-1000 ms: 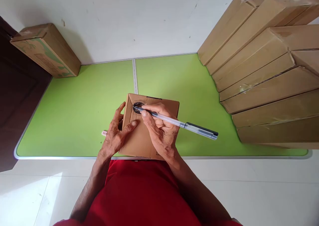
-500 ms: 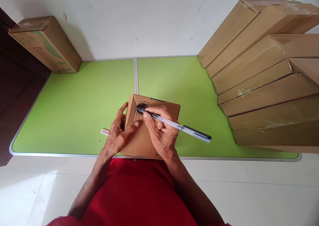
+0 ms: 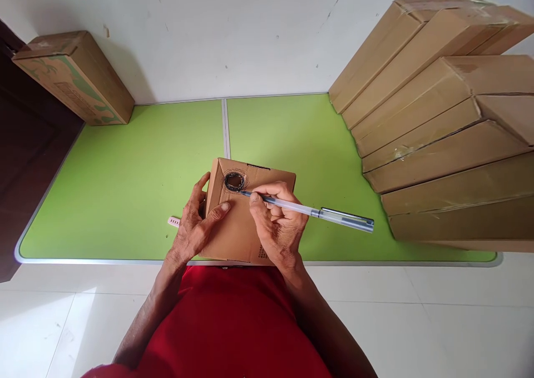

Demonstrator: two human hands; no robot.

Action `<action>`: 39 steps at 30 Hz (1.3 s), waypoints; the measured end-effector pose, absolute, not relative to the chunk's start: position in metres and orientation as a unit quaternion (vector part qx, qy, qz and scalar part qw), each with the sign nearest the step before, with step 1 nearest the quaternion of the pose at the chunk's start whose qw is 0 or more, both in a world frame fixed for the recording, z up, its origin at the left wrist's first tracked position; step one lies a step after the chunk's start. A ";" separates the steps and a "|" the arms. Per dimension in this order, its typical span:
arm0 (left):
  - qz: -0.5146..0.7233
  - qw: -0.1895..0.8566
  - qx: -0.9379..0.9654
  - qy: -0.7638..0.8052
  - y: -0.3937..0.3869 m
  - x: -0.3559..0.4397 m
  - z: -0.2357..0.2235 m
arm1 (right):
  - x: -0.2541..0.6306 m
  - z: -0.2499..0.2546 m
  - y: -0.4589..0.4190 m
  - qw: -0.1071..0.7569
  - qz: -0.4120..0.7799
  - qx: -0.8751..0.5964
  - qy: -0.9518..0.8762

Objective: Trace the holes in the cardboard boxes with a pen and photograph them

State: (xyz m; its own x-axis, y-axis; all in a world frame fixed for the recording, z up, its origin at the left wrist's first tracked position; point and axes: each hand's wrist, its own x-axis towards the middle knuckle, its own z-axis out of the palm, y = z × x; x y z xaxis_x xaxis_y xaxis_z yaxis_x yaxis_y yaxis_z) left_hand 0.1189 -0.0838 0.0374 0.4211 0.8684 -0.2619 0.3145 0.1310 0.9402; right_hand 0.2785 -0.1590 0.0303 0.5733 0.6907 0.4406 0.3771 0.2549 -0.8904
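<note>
A small brown cardboard box (image 3: 237,222) rests at the front edge of the green table. Near its upper left corner is a round hole (image 3: 235,182), ringed with dark scribbled lines. My left hand (image 3: 194,222) grips the box's left side, thumb on top and fingers down along the side. Pinched in my right hand (image 3: 277,219) is a pen (image 3: 300,207) with its cap on the back end. Its tip is at the lower right rim of the hole. Whether the tip touches the cardboard I cannot tell. Part of the printing on the box is hidden under my right hand.
Several large cardboard boxes (image 3: 438,150) lean in a row on the right of the green table (image 3: 137,183). A printed carton (image 3: 79,83) stands at the back left. A pale pink slotted strip (image 3: 173,221) lies beside my left hand. Behind is a white wall (image 3: 250,39).
My right hand has moved the pen tip from the hole's left side to its lower right rim, uncovering the hole. My left hand keeps its hold on the box.
</note>
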 end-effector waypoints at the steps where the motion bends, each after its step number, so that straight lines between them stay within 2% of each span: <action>1: 0.240 0.578 0.615 0.480 -0.084 0.119 0.038 | 0.279 0.031 -0.159 0.661 0.121 -0.600 -0.434; 10: 0.241 0.581 0.614 0.476 -0.085 0.120 0.039 | 0.283 0.026 -0.146 0.718 0.075 -0.577 -0.382; 17: 0.262 0.595 0.593 0.475 -0.080 0.114 0.035 | 0.289 0.035 -0.143 0.710 0.071 -0.561 -0.419; 20: 0.314 0.579 0.578 0.482 -0.069 0.101 0.034 | 0.319 0.033 -0.147 0.709 -0.016 -0.573 -0.410; 22: 0.353 0.565 0.568 0.483 -0.061 0.092 0.035 | 0.349 0.022 -0.152 0.639 -0.082 -0.612 -0.458; 23: 0.373 0.557 0.562 0.484 -0.057 0.087 0.035 | 0.364 0.013 -0.155 0.573 -0.092 -0.644 -0.499; 26: 0.422 0.530 0.553 0.485 -0.050 0.074 0.035 | 0.399 -0.016 -0.166 0.307 -0.040 -0.719 -0.622; 28: 0.436 0.516 0.554 0.487 -0.047 0.066 0.034 | 0.410 -0.031 -0.172 0.194 0.004 -0.727 -0.659; 33: 0.432 0.500 0.559 0.501 -0.046 0.059 0.031 | 0.413 -0.043 -0.172 0.112 0.041 -0.720 -0.684; 39: 0.428 0.492 0.564 0.507 -0.048 0.060 0.031 | 0.407 -0.032 -0.173 0.093 0.039 -0.726 -0.681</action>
State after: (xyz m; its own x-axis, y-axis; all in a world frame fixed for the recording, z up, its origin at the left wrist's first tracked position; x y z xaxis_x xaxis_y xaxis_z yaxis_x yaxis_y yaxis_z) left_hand 0.0599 -0.0477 0.0312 0.1193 0.9927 -0.0175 0.1511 -0.0008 0.9885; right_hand 0.4069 -0.1728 -0.0318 0.0703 0.9951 0.0700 0.9805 -0.0560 -0.1882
